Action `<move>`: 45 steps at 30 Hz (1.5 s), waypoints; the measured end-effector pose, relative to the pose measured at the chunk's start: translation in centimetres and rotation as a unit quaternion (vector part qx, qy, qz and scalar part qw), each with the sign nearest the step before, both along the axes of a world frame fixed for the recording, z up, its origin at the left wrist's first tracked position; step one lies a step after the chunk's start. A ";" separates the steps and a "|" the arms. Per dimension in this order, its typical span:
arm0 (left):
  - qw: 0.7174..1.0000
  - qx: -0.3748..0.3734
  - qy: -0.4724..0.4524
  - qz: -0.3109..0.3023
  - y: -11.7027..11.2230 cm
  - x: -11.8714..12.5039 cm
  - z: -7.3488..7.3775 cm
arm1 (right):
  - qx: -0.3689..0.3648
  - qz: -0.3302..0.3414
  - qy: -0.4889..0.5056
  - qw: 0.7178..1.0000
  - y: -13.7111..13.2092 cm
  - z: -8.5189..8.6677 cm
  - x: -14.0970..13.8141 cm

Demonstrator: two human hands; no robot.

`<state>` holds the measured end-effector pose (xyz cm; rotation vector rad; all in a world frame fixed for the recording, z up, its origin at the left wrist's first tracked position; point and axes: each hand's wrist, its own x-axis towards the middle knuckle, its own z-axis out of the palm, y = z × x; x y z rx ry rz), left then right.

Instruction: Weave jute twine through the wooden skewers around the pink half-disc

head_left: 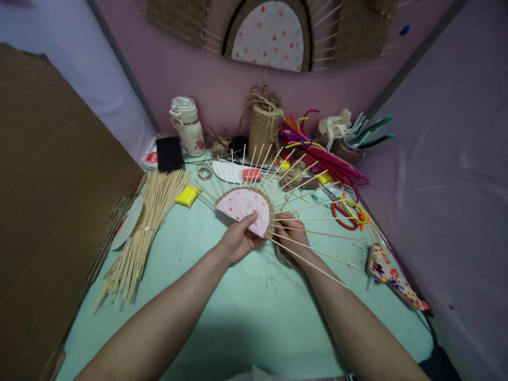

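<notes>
A half-disc covered in spotted fabric [242,203] is held above the middle of the tabletop [238,323], its curved edge turned to the far side and the right. Its near right part is gripped by the left hand [240,241], closed with the thumb on top and the fingers beneath. Thin sticks [304,218] are already set in a fan around the curve, and a twine band [272,211] is laid along that edge. The right hand [293,233] is placed among the right-hand sticks with fingers curled; whether a stick or the loose twine [283,255] just below is pinched cannot be told. On the far wall, a similar half-disc [270,39] is edged in black and flanked by woven panels [363,32]; neither is seen on the held piece, so the work is judged to be partway done. To the left, a tied bundle of sticks [148,227] is left unused; on the far side, a twine spool [265,127] is stood upright.
</notes>
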<state>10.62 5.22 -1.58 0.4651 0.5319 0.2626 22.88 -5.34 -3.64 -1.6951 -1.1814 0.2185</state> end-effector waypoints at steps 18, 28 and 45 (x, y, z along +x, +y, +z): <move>0.995 0.000 -0.043 -0.091 -0.5 -0.3 0.6 | 0.027 -0.075 0.060 0.995 0.1 0.3 0.4; 0.998 -0.009 -0.031 -0.047 -0.1 -0.6 0.9 | 0.015 -0.086 -0.015 0.996 -1.9 4.3 2.3; 1.000 -0.008 -0.005 0.003 0.6 -0.4 1.2 | -0.097 -0.068 0.108 0.987 -9.8 7.9 5.8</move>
